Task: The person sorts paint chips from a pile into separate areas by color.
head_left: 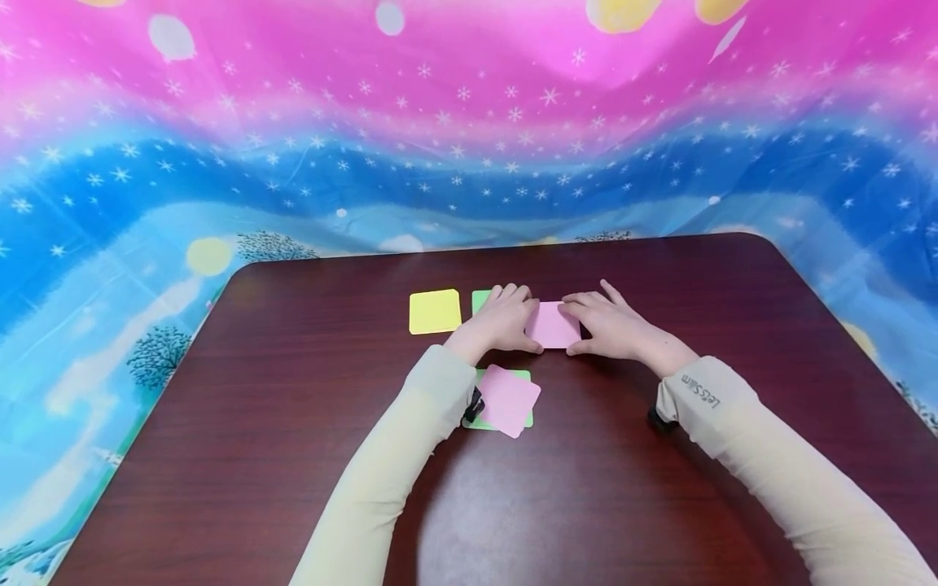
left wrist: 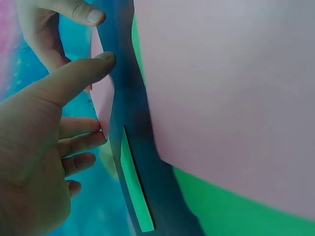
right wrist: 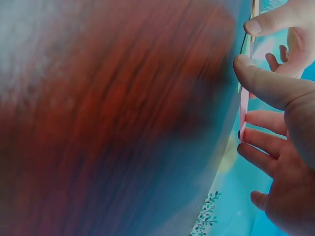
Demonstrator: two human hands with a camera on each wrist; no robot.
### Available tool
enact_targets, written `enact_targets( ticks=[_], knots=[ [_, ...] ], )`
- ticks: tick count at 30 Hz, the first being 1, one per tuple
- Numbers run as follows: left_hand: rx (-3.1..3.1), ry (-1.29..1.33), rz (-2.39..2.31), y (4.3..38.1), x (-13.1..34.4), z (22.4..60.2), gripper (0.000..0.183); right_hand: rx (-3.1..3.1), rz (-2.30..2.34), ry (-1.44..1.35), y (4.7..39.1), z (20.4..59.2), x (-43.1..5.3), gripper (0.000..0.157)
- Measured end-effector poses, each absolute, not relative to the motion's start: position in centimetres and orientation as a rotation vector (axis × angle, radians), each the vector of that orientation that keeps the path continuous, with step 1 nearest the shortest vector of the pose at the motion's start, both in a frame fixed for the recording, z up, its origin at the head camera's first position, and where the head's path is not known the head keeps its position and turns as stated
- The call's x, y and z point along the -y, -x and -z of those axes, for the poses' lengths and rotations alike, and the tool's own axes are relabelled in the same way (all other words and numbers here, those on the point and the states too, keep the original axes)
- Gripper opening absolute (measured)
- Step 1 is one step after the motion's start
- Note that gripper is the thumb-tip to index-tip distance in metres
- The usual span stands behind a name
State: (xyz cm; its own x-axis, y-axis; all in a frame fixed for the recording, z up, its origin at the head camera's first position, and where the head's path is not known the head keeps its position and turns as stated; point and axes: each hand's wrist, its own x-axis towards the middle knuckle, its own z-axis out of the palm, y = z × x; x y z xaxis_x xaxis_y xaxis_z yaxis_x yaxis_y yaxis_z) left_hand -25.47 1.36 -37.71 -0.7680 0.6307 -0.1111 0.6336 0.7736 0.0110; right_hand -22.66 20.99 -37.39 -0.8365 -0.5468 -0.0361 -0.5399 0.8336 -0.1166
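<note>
Flat on the table lies a square pink card (head_left: 553, 325), framed by both hands. My left hand (head_left: 501, 319) grips its left side, thumb at the near corner and fingers toward the far one. On the opposite side my right hand (head_left: 611, 325) grips it the same way, its little finger raised. In the right wrist view the pink card (right wrist: 243, 113) appears edge-on beside the fingertips. A green card (head_left: 479, 299) is partly hidden behind my left hand. Below my left wrist, a second pink card (head_left: 513, 403) sits askew on another green card (head_left: 506, 374).
Yellow cards (head_left: 436, 312) are stacked at the left of the row. The dark wooden table (head_left: 293, 407) has rounded far corners, and a pink and blue printed cloth (head_left: 469, 122) hangs behind it. Black straps with devices (head_left: 659, 420) sit under the sleeve cuffs.
</note>
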Motion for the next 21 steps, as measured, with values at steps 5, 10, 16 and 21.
enact_targets(
  ticks=[5,10,16,21],
  knots=[
    [-2.843,-1.020,0.058,26.0,-1.9,37.6,0.071,-2.933,0.139,0.847,23.3,37.6,-21.3,0.068],
    [-2.819,-0.989,0.061,26.4,-2.2,37.9,0.067,-2.917,0.149,0.857,23.8,37.9,-21.4,0.067],
    [-2.831,-0.981,0.046,26.9,-2.7,37.6,0.062,-2.924,0.164,0.849,24.4,37.7,-21.6,0.065],
    [-2.852,-0.982,0.069,27.6,-3.1,37.8,0.060,-2.905,0.157,0.848,25.1,37.5,-21.9,0.063]
  ],
)
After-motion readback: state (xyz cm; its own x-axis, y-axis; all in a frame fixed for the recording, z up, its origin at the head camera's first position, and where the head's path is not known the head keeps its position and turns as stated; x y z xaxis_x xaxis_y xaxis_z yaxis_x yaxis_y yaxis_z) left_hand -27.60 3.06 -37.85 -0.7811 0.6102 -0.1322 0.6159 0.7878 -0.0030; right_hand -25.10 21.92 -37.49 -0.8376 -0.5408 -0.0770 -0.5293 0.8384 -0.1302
